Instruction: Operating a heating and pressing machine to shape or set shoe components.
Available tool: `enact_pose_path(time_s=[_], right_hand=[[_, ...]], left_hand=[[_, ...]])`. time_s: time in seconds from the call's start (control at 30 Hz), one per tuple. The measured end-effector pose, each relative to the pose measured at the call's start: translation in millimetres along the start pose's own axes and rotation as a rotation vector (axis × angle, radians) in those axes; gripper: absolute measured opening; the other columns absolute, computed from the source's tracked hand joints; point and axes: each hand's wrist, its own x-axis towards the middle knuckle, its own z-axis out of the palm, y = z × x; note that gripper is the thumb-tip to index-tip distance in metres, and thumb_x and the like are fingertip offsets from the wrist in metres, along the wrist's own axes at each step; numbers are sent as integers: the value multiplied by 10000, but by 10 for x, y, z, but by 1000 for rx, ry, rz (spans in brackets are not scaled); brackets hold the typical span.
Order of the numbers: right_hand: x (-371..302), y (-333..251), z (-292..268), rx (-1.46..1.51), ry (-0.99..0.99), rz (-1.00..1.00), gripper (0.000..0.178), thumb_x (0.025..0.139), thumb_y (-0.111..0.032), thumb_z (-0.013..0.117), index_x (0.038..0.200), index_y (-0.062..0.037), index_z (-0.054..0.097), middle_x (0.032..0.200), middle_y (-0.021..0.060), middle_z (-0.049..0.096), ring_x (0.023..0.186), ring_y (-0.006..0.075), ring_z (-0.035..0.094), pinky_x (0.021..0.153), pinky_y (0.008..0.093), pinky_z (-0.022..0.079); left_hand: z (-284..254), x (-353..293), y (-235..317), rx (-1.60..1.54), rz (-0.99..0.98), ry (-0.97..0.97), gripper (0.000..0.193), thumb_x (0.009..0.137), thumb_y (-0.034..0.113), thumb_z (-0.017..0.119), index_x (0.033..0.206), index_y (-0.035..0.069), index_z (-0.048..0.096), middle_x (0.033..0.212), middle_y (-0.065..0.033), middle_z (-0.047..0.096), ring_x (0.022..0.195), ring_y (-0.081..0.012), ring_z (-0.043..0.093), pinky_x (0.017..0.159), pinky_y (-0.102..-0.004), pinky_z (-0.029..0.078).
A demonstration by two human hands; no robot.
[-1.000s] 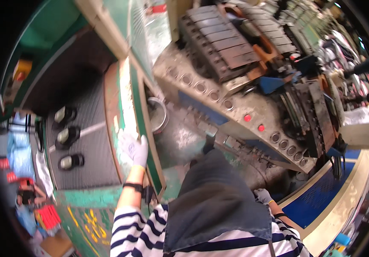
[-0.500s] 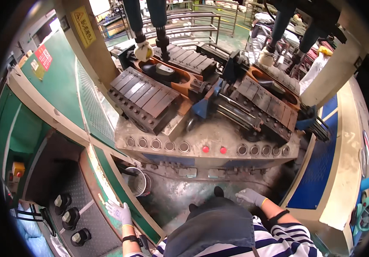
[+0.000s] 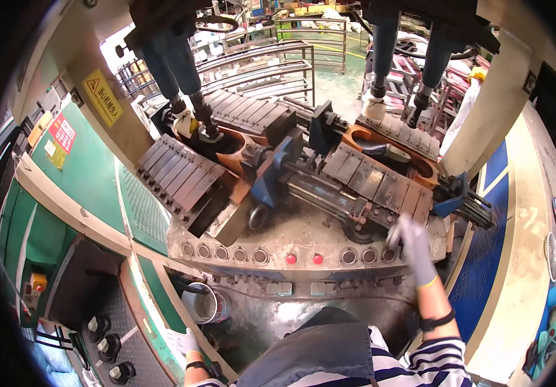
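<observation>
The gloved right hand (image 3: 412,240) reaches far, fingers spread and empty, apparently touching the grooved metal block (image 3: 381,182). The left hand (image 3: 183,340), open, rests near the bucket (image 3: 202,303).

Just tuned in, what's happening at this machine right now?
A person in a striped top stands at a large grimy metal press bed. Their white-gloved right hand reaches up onto the right side of the bed, at the edge of the dark ribbed metal block. The gloved left hand rests low against the green machine frame, near a small metal bucket. Neither hand visibly grips anything.
</observation>
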Motion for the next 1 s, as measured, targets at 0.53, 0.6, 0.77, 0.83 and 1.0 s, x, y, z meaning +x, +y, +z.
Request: enact_pose_path(time_s=[0.53,0.6,0.77,0.83,1.0], right_hand=[[3523,1695,-1059,-1153,-132,50,1019,547,-313,876,1404,-15,413,1370,216,526,1268,359,510,1062,416,422],[3729,1722,-1130,-1143,-206,71,1048,514,-319,892,1399,-14,420,1349,219,545,1231,360,541,1032,414,445],[3789,1640,-1154,-1068,-268,-63,1013,433,-344,924,1305,-45,505,1196,200,647,1107,359,623,898,414,512],[3625,1586,-954,-1106,-136,-136,894,473,-341,899,1254,-81,552,1149,183,669,1081,355,633,890,433,511],[3565,1542,-843,-1209,-133,-115,847,499,-317,879,1258,-109,566,1082,150,702,1038,346,654,874,431,516]], left_hand=[[119,-2045,-179,-242,-154,-451,577,788,444,600,1250,101,643,1419,-216,495,1341,-341,438,1124,-410,351],[261,-2162,-658,-157,-132,-522,547,797,433,595,1208,79,664,1354,-228,548,1299,-332,488,1103,-407,379],[197,-2585,-826,-262,-537,-522,481,818,401,589,1154,73,691,1215,-231,636,1206,-354,569,1034,-424,449],[273,-2877,-961,-274,-557,-525,286,849,327,605,972,102,732,1059,-170,704,1021,-301,664,874,-425,540],[620,-2876,-956,-146,662,-284,353,944,287,478,1152,64,656,1275,-178,616,1125,-362,611,980,-454,484]])
